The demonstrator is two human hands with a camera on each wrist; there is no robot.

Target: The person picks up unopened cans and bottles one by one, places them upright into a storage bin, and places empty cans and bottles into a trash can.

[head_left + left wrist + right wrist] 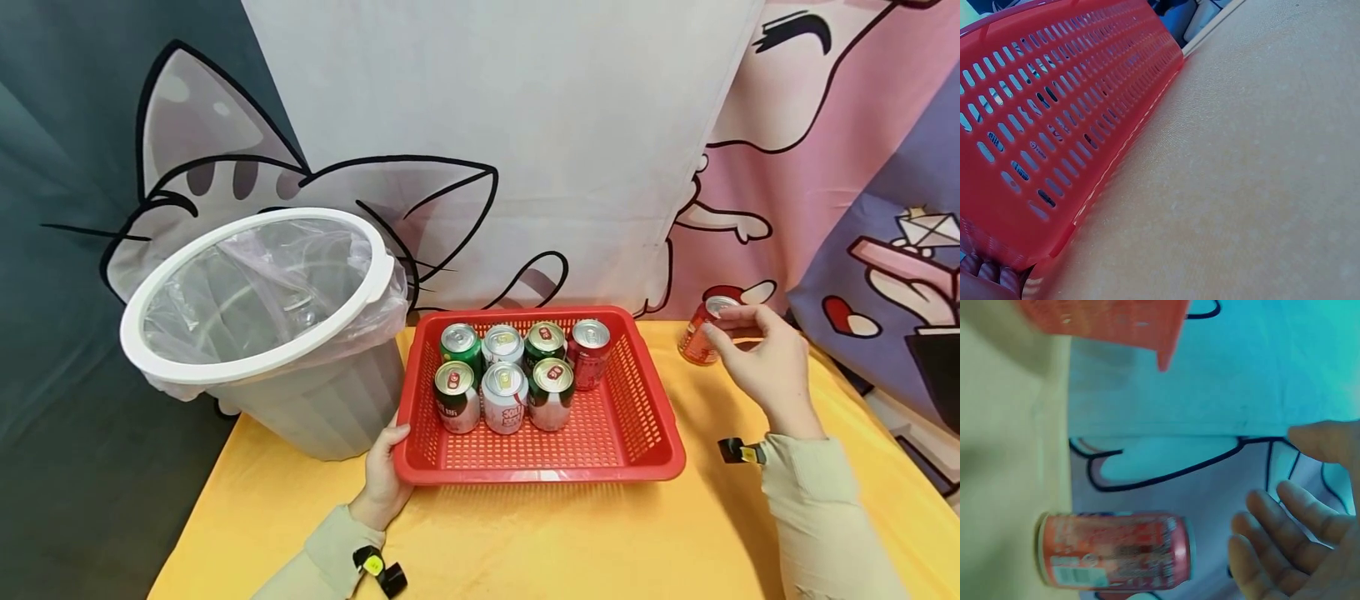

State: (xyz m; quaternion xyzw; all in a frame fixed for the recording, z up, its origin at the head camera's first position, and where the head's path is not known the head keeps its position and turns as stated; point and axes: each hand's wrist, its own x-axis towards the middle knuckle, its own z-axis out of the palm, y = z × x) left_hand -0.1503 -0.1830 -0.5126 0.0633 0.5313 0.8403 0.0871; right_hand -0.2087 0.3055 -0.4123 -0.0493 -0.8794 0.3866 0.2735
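Note:
My left hand [385,475] grips the near left corner of a red plastic basket [540,475], thumb over the rim. In the left wrist view, curled fingers [988,275] show under the corner of the basket wall [1066,225]. Several drink cans stand upright inside in two rows, among them a white can [504,400], a green can [461,343] and a dark red can [590,354]. To the right of the basket, a red can [699,335] stands on the yellow cloth. My right hand [768,367] hovers by its top, fingers spread and apart from the can [1116,551] in the right wrist view.
A grey bin [322,417] with a white rim and clear plastic liner stands left of the basket; something clear lies in the liner. A yellow cloth [517,542] covers the table. Behind hangs a cartoon-printed curtain [570,217].

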